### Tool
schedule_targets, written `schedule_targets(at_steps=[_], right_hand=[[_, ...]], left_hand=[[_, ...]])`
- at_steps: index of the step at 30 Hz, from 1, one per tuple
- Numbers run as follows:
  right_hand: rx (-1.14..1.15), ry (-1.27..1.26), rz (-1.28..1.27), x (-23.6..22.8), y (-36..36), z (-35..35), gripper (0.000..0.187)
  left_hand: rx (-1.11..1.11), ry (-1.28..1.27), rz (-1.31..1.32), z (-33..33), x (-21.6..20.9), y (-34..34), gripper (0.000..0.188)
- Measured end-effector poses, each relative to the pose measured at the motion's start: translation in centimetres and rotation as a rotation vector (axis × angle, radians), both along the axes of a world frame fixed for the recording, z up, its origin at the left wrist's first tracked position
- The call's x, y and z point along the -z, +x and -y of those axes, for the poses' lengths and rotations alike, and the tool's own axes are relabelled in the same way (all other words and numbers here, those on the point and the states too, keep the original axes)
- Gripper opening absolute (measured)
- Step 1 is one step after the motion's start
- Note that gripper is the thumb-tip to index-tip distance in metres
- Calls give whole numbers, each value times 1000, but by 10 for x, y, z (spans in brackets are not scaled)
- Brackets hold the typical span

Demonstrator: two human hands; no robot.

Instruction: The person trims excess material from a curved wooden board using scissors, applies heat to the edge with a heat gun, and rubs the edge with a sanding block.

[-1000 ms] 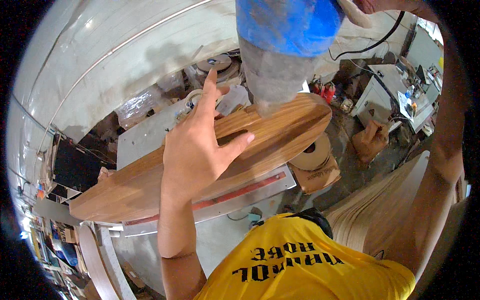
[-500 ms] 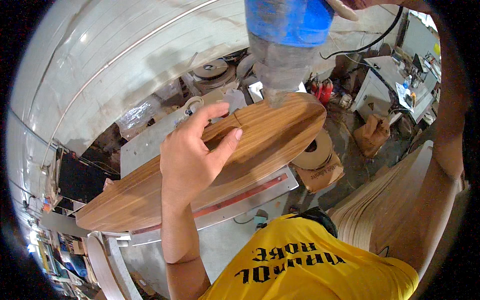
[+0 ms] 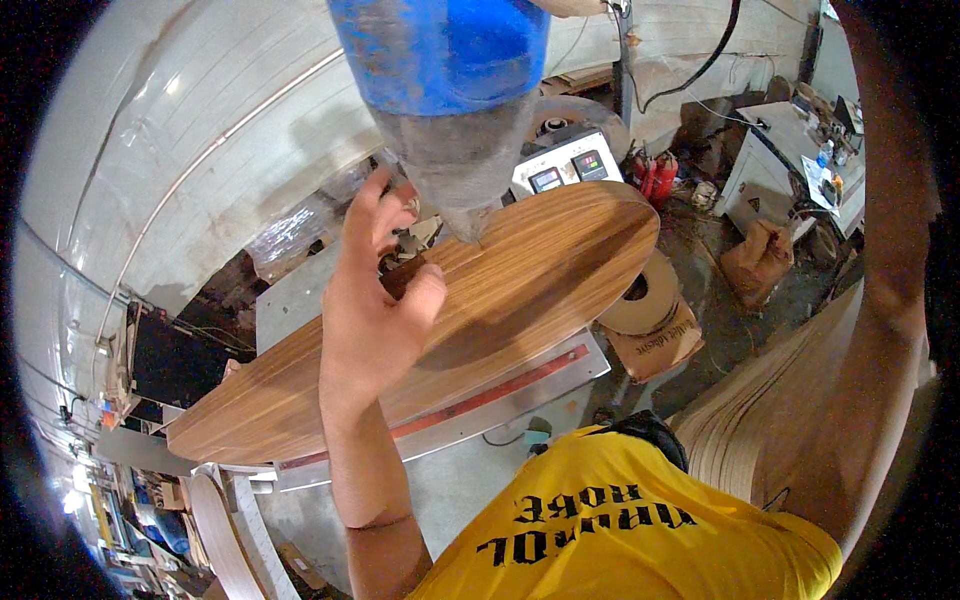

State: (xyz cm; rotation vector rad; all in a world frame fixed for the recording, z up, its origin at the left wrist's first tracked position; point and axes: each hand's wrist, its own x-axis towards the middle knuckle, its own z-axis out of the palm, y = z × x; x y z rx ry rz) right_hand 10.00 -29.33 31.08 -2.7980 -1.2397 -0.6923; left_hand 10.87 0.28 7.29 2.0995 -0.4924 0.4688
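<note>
Above the grey metal surface (image 3: 440, 440), the left hand (image 3: 375, 300) spreads open, fingers loosely curled, resting on a long oval wooden board (image 3: 520, 290). A blue-and-grey bottle (image 3: 450, 90) points down at the board's far half; the right hand is out of view.

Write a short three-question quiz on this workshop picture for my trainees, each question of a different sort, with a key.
1. True or false: the left hand is clenched in a fist on the board.
2. Which lies right of the board's rounded end? A) a tape roll on a carton B) a red bucket C) a ladder
3. Fill in: the bottle close to the camera has a ____ label.

Key
1. False: the fingers are spread, the palm over the board.
2. A: the roll sits on the carton.
3. Blue.
</note>
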Motion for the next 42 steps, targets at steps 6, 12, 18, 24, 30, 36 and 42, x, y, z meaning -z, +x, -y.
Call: schedule_targets(at_steps=[6, 12, 18, 24, 30, 36, 42], right_hand=[[20, -14, 27, 4, 2, 0, 56], [19, -25, 44, 5, 2, 0, 58], [20, -33, 62, 5, 2, -2, 59], [59, -41, 67, 8, 3, -2, 60], [178, -29, 70, 11, 1, -6, 61], [126, -2, 173, 17, 5, 2, 73], [70, -87, 146, 13, 2, 17, 73]], left_hand=[[48, -182, -42, 0, 2, 4, 80], [93, -197, -92, 1, -6, 2, 75], [92, -186, -80, -1, -6, 0, 73], [109, -163, -76, 1, -5, 1, 71], [85, -123, -88, 8, -5, 1, 70], [76, -98, -89, 8, -6, 1, 69], [80, -63, -97, 9, -6, 0, 70]])
